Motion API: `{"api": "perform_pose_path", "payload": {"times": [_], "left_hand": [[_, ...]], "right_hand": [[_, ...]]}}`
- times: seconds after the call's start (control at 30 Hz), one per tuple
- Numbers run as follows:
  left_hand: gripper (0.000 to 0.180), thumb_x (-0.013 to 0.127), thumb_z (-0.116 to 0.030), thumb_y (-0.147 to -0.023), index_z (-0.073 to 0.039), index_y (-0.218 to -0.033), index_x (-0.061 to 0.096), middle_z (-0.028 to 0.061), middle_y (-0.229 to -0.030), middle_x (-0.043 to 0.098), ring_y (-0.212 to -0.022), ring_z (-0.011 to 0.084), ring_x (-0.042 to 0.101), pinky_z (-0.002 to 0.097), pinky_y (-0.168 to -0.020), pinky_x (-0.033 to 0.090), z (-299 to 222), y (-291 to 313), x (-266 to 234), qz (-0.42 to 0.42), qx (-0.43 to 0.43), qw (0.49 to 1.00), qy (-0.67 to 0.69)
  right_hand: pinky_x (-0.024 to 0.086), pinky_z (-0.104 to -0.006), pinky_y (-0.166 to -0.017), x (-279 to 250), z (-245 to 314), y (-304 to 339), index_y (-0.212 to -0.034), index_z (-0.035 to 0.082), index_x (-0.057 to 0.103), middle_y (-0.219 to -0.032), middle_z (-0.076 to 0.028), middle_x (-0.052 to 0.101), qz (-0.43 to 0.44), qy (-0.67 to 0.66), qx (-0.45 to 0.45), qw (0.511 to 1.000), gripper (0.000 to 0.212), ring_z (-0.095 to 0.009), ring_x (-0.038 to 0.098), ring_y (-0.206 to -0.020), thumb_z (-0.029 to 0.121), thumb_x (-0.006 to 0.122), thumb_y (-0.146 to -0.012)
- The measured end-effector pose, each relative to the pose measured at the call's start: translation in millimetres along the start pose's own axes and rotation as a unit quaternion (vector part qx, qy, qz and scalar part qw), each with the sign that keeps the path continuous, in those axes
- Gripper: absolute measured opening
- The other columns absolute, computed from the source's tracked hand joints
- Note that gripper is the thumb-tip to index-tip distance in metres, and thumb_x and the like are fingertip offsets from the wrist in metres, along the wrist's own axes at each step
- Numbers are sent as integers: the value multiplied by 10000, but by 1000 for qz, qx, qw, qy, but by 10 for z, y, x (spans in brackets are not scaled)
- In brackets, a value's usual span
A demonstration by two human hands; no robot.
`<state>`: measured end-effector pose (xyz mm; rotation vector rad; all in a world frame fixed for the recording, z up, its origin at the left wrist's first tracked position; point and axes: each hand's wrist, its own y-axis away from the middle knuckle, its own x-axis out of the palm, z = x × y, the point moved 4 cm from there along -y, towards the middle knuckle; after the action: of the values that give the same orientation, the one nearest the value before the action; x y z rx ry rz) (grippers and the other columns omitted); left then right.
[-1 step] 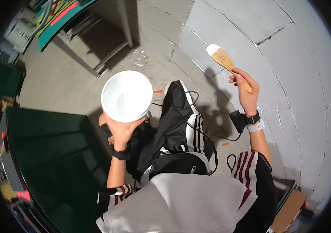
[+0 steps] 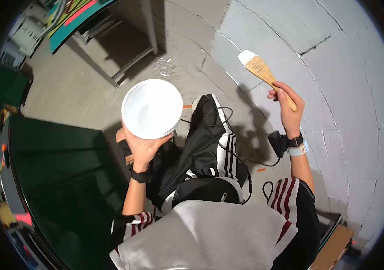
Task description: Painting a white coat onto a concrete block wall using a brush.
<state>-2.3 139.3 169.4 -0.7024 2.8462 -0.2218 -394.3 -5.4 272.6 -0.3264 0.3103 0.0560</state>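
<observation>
My left hand [image 2: 141, 149] grips a white plastic bucket [image 2: 177, 108] from below, near its side. The bucket's round mouth tilts up toward me; its inside is white, and I cannot tell how much paint it holds. Over on the right, my right hand [image 2: 289, 107] is closed around the wooden handle of a flat paintbrush [image 2: 262, 70]. White coats the brush's bristles, which point up and left, away from me. The brush is in front of the grey block wall [image 2: 354, 85]; whether its bristles touch the wall cannot be told.
A dark green cabinet [image 2: 61, 175] stands close on my left. Farther off at the upper left is a table [image 2: 63, 38] with metal legs. A black cable [image 2: 264, 163] loops by my legs. At the lower right is a cardboard box [image 2: 334, 247].
The bucket and my left hand have shifted slightly right and up in view. My right hand has shifted slightly right and down, still holding the paintbrush. The whole view has shifted a little too.
</observation>
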Motion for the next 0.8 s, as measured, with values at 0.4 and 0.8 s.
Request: {"api": "perform_pose_path", "payload": {"times": [0.4, 0.8], "left_hand": [[1184, 1020, -180, -559, -18, -1510, 334, 151, -1420, 543, -1306, 277, 569, 424, -1091, 478, -519, 49, 225, 18, 117, 991, 65], [1093, 969, -191, -584, 12, -1483, 383, 215, -1424, 535, -1309, 351, 579, 435, -1090, 472, -608, 261, 307, -14, 181, 983, -15]], "right_hand": [[577, -336, -737, 496, 617, 146, -1277, -140, 630, -952, -187, 718, 245, -258, 2, 935, 428, -212, 700, -818, 213, 534, -1054], [578, -258, -700, 1010, 1034, 335, -1169, -72, 729, -861, -165, 761, 301, -93, 43, 948, 356, -174, 745, -759, 226, 566, -1062]]}}
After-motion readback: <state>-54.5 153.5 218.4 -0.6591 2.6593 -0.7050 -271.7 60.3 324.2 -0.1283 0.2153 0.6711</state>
